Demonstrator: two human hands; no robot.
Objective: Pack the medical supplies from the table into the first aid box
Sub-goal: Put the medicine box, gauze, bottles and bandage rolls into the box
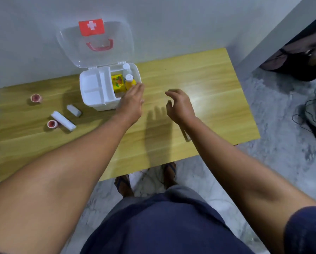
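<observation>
Four supplies remain on the table, all left of the box. At far left lies one tape roll. Nearer you lies a second tape roll, just beside the long bandage. The short bandage lies between that group and the box. Collect these next; judging by position, your left hand is the closer one.

The box sits against the wall, its clear lid tilted back and open. The white tray covers the left part of the box and its compartments look empty. The right part holds a yellow carton, a yellow bottle and a clear bottle, both bottles upright.

To do the step well, seat each item clear of the bottle caps and keep the rim free so the lid can close. The small rolls probably suit the tray compartments.

Your left hand is extended over the right front corner of the box, palm down, fingers straight and together, tips at the yellow bottle. Whether they touch it cannot be told. The hand holds nothing.

Your right hand hovers over bare table right of the box, fingers loosely curled, empty. The two hands are apart.
</observation>
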